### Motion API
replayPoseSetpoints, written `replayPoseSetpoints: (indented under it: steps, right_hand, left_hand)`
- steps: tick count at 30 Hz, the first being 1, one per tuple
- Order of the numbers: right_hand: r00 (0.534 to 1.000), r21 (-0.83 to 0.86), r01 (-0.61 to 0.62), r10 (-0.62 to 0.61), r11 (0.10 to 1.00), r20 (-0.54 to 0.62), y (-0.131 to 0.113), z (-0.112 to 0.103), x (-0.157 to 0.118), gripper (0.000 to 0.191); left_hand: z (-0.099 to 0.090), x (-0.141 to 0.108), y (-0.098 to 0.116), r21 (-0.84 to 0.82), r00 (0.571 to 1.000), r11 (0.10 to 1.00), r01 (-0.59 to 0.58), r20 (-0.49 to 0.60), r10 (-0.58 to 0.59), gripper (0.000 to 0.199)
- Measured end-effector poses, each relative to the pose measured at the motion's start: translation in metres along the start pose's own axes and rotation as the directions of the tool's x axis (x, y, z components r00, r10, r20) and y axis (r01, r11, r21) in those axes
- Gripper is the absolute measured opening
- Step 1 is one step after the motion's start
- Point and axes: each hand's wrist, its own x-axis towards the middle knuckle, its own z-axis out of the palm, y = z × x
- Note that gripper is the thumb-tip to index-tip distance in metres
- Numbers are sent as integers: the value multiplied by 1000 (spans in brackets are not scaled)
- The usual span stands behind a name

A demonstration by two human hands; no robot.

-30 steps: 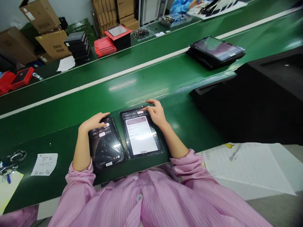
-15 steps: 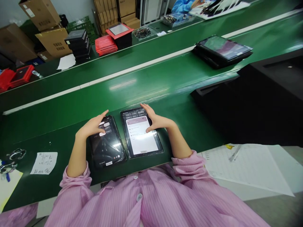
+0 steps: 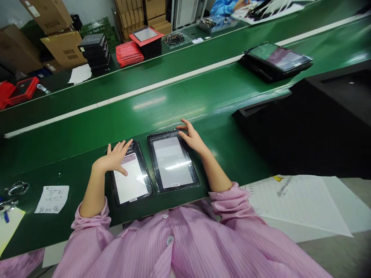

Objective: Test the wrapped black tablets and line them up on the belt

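Two tablets lie side by side on the green table in front of me, both with pale, lit screens. Over the upper part of the left tablet [image 3: 132, 186] is my left hand [image 3: 115, 157], its fingers spread and its thumb above the screen. My right hand [image 3: 191, 138] is at the top right corner of the right tablet [image 3: 174, 166], with fingers apart and the thumb near the frame's edge. Neither hand grips anything.
A black bin [image 3: 315, 127] stands at the right, papers [image 3: 301, 200] below it. Stacked tablets [image 3: 275, 60] rest farther back. A handwritten note [image 3: 52, 199] lies left. Red sleeves [image 3: 129, 54] and cartons [image 3: 65, 50] are behind; a person's blue sleeve [image 3: 222, 7] shows at the top.
The left tablet's screen has gone from dark to mostly white, and the right one's panel now looks blank. My right hand has moved up toward the tablet's top edge; my left fingers have spread.
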Motion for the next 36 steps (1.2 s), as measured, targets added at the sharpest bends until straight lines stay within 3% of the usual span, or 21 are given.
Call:
replayPoseSetpoints:
  steps: [2, 5, 7, 10, 12, 15, 18, 23, 28, 32, 36]
  right_hand:
    - [1000, 49, -17, 16, 999, 12, 0, -1, 0, 72]
    - [999, 72, -18, 15, 997, 52, -2, -3, -2, 82]
    - [996, 57, -12, 6, 998, 91, -3, -4, -3, 91]
    - [980, 11, 39, -41, 999, 197, -5, -8, -5, 106]
    - [946, -37, 125, -107, 992, 307, -5, -12, -7, 120]
    - [883, -107, 252, -183, 962, 433, -6, -16, -10, 134]
    - [874, -127, 269, -187, 955, 449, -10, -16, -10, 134]
    - [927, -8, 125, -114, 992, 358, -11, -15, -7, 115]
    - [990, 161, -106, 88, 981, 112, 5, -11, -13, 80]
    - [972, 224, -207, 226, 952, -63, 17, -1, -29, 46]
    - [948, 199, -224, 260, 954, -181, 13, 4, -40, 40]
  left_hand:
    - [3, 6, 3, 33, 999, 999, 33, -44, -31, 151]
    - [0, 14, -5, -32, 993, 999, -10, -117, 7, 145]
    - [-7, 18, -15, -118, 983, 991, -55, -182, 32, 122]
    - [-14, 21, -23, -167, 958, 986, -20, -286, -29, 72]
    - [-15, 20, -22, -175, 957, 985, -9, -286, -42, 61]
    - [-10, 13, -13, -177, 984, 983, -46, -180, 14, 83]
    - [-5, 7, -2, -94, 997, 995, -43, -71, 36, 113]
    - [1, 6, 10, -7, 999, 1000, 16, -35, -17, 125]
    - [0, 11, 8, -76, 997, 997, -14, -83, 8, 124]
    - [-4, 18, 5, -139, 981, 978, -154, -143, 134, 94]
    - [-4, 24, 8, -124, 974, 973, -193, -140, 176, 59]
